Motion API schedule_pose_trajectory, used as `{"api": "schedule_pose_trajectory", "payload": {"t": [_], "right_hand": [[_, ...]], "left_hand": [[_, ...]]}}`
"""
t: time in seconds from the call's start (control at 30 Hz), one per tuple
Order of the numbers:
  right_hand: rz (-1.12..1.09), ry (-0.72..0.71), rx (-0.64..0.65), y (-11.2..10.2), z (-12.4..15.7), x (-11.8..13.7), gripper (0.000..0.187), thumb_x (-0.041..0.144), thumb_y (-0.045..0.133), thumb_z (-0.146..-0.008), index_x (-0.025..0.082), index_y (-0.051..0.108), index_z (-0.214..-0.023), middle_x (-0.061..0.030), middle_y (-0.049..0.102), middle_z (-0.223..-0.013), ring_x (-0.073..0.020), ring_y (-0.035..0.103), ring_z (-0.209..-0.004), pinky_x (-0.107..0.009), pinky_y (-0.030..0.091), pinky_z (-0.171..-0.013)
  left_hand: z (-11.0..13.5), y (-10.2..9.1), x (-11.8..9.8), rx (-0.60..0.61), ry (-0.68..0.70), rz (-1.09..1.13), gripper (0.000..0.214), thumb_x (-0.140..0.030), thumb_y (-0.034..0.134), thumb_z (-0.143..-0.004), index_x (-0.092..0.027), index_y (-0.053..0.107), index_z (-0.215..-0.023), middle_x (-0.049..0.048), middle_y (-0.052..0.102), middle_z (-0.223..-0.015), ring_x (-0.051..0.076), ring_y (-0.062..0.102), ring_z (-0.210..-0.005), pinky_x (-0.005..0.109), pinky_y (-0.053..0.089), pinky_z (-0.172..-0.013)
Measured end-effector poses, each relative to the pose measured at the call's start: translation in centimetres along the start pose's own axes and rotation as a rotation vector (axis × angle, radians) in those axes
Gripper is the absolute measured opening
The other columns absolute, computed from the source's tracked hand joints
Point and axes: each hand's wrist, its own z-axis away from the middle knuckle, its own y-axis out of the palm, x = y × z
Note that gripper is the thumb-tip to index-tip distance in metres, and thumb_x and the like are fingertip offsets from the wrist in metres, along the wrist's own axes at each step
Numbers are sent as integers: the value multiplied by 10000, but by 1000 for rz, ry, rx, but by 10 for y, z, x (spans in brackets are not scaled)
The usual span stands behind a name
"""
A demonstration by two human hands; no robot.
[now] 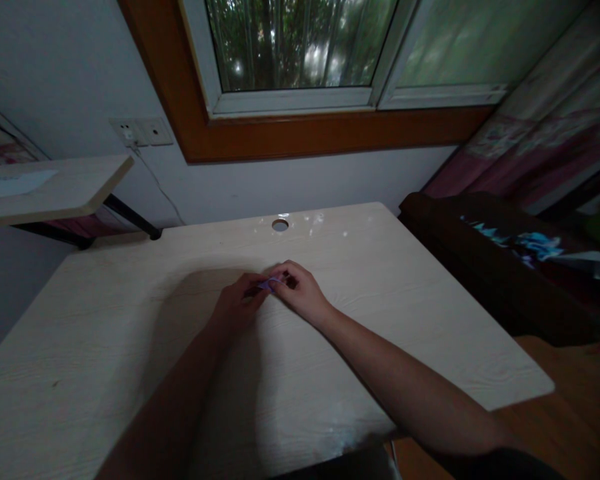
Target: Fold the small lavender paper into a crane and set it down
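Observation:
A small, thin purple piece (pixel 269 284), which looks like folded paper, is held between both hands above the middle of the table. My left hand (pixel 236 300) pinches its left end with thumb and fingers. From the other side, my right hand (pixel 300 287) closes thumb and fingertips on its right end. The fingers cover much of the piece, so its full shape is hidden. Both hands are close together, low over the pale wooden tabletop (pixel 380 320).
A round cable hole (pixel 280 225) lies near the table's back edge. At the left, a raised shelf (pixel 80 190) stands on black legs, below a wall socket (pixel 140 132) with a plugged-in cord. Dark brown furniture (pixel 480 267) with blue items on it is at the right.

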Motion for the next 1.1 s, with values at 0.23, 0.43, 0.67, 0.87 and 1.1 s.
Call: {"api": "schedule_pose_trajectory", "payload": {"t": [0.23, 0.43, 0.67, 0.87, 1.1], "right_hand": [[-2, -17, -5, -1, 0, -1, 101, 266, 643, -858, 217, 677, -939, -22, 629, -882, -143, 599, -784, -262, 459, -698], [-31, -40, 28, -2, -1, 2, 120, 293, 635, -877, 215, 680, -956, -28, 609, -897, -143, 594, -806, -256, 455, -693], [-71, -6, -3, -1, 0, -2, 134, 311, 643, -869, 211, 670, -955, -20, 641, -853, -141, 601, -766, -261, 465, -700], [-176, 70, 24, 1, 1, -1, 203, 372, 650, -870, 205, 662, -985, -12, 666, -799, -132, 608, -711, -249, 467, -655], [-224, 87, 67, 1, 2, 1, 287, 440, 652, -865, 216, 680, -1043, -46, 707, -903, -146, 649, -780, -267, 510, -712]], "left_hand": [[1, 0, 2, -1, -51, 36, 294, -391, 655, -856, -216, 626, -1092, 56, 761, -973, 213, 737, -901, 338, 591, -808], [-1, -2, 1, -21, -44, -40, 256, -382, 660, -851, -222, 655, -1050, 38, 759, -952, 202, 730, -869, 317, 579, -790], [0, -2, 2, -36, -14, -35, 265, -411, 639, -867, -210, 653, -1039, 47, 751, -944, 190, 723, -851, 313, 572, -788], [-2, -2, 3, -112, -58, 23, 267, -418, 650, -858, -190, 656, -998, 49, 751, -868, 184, 724, -795, 294, 566, -745], [-2, -5, -1, -171, -73, 146, 282, -422, 643, -862, -170, 640, -988, 57, 744, -863, 182, 726, -785, 297, 574, -742]]}}
